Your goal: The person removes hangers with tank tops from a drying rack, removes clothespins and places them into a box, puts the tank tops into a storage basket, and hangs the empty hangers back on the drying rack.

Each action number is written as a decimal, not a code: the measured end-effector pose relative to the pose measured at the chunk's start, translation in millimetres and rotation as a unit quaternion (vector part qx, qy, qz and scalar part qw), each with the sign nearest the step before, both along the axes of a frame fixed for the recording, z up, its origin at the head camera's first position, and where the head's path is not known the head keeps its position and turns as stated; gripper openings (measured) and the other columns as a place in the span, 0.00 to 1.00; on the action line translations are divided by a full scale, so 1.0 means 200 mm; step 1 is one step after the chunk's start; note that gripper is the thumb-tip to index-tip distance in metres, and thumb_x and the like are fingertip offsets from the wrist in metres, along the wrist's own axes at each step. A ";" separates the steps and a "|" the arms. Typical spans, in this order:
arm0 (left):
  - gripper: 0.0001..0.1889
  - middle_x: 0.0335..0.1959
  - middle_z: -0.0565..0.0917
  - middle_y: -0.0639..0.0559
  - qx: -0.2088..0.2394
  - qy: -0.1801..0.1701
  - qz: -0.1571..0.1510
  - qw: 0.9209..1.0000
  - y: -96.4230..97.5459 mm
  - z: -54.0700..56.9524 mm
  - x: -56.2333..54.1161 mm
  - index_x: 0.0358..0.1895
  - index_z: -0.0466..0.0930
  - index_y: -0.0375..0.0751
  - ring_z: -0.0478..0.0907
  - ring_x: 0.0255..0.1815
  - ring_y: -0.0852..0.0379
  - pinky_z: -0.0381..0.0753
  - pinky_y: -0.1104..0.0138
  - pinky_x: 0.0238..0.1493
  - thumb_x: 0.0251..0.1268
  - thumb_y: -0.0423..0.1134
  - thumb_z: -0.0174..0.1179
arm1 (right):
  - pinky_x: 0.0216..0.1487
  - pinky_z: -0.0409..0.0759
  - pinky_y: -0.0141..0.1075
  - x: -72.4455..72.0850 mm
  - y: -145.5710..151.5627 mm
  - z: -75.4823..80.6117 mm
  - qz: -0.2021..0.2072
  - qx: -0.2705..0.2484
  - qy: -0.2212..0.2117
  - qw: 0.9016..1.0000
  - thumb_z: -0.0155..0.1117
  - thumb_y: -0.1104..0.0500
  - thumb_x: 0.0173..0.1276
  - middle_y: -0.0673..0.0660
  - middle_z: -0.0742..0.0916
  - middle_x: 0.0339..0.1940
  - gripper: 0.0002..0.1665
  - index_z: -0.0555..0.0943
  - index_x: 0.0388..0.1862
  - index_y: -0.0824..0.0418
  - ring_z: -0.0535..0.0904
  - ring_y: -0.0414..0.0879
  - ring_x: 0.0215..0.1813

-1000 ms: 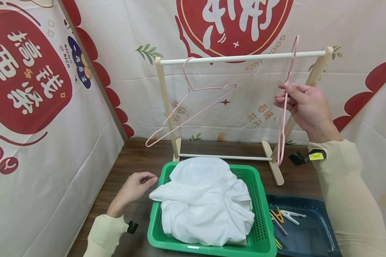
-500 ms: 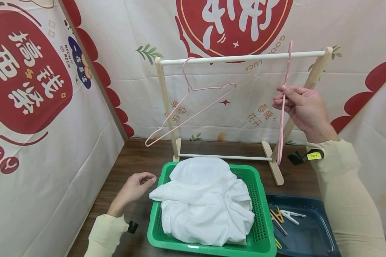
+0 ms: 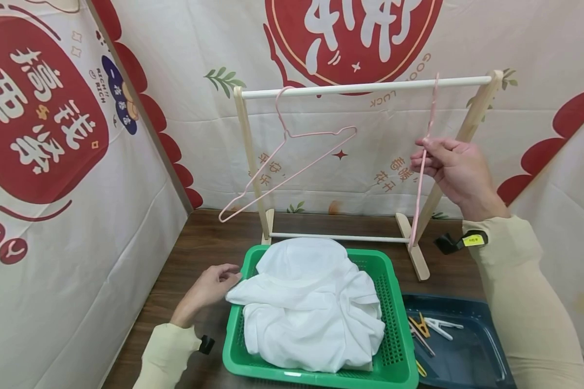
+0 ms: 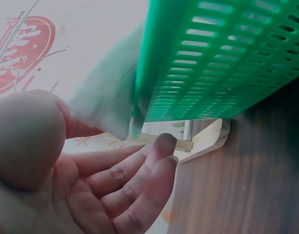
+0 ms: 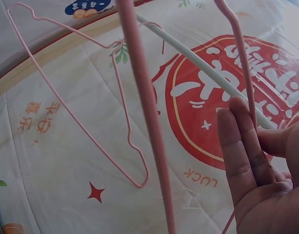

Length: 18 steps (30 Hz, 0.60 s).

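My right hand (image 3: pixel 467 175) pinches a pink clothes hanger (image 3: pixel 433 108) just below its hook. That hanger is seen nearly edge-on, with the top of its hook at the white rail (image 3: pixel 340 89); whether it bears on the rail I cannot tell. Another pink hanger (image 3: pixel 285 134) hangs from the rail's left end. My left hand (image 3: pixel 206 289) is at the left side of a green basket (image 3: pixel 401 324), fingers loosely bent close to its rim and to a corner of the bunched white cloth (image 3: pixel 316 313) inside. Its fingers (image 4: pixel 144 195) hold nothing in the left wrist view.
The wooden rack (image 3: pixel 474 116) stands behind the basket on a dark wood table (image 3: pixel 204 232). A dark blue tray (image 3: pixel 472 351) with several clothes pegs (image 3: pixel 440 327) lies at the right. Printed cloth walls (image 3: pixel 126 243) close in the back and sides.
My right hand has lowered the hanger slightly and shifted it left, bringing its hook down to the rail. My left hand has moved a little right, toward the basket rim.
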<state>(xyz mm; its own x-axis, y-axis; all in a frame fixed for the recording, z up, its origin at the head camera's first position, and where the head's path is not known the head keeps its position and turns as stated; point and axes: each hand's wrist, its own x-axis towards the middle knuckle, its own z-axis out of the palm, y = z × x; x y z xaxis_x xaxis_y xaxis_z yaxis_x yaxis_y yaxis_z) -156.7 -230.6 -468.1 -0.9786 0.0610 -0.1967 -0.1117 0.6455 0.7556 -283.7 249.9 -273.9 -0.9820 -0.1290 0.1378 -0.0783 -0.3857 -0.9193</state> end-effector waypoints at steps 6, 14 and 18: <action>0.19 0.47 0.86 0.46 0.016 -0.011 -0.006 1.000 0.02 -0.01 -0.01 0.60 0.79 0.38 0.83 0.42 0.52 0.83 0.50 0.46 0.71 0.44 0.59 | 0.38 0.85 0.37 -0.01 0.00 -0.02 0.002 0.016 -0.001 1.000 0.69 0.61 0.65 0.60 0.89 0.30 0.13 0.86 0.45 0.68 0.88 0.47 0.32; 0.19 0.37 0.86 0.50 0.033 -0.025 -0.011 0.999 0.02 -0.02 -0.02 0.59 0.79 0.38 0.82 0.34 0.55 0.83 0.56 0.40 0.71 0.43 0.60 | 0.38 0.85 0.37 -0.01 -0.01 -0.04 0.012 0.011 0.012 1.000 0.68 0.62 0.67 0.60 0.89 0.30 0.12 0.86 0.45 0.68 0.88 0.47 0.32; 0.19 0.34 0.85 0.51 0.034 -0.026 -0.010 0.999 0.02 -0.03 -0.03 0.60 0.79 0.38 0.81 0.32 0.55 0.82 0.59 0.37 0.71 0.43 0.60 | 0.38 0.85 0.37 -0.01 -0.02 -0.04 0.016 0.006 0.013 1.000 0.67 0.62 0.68 0.60 0.90 0.30 0.11 0.86 0.44 0.68 0.88 0.47 0.32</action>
<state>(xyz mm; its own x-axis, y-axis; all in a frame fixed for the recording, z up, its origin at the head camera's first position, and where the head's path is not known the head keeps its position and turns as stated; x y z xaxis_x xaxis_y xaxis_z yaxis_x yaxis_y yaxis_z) -162.0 -226.2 -473.2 -0.9657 0.0959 -0.2414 -0.1389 0.5946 0.7919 -285.6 246.6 -282.5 -0.9733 -0.1627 0.1619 -0.0902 -0.3776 -0.9216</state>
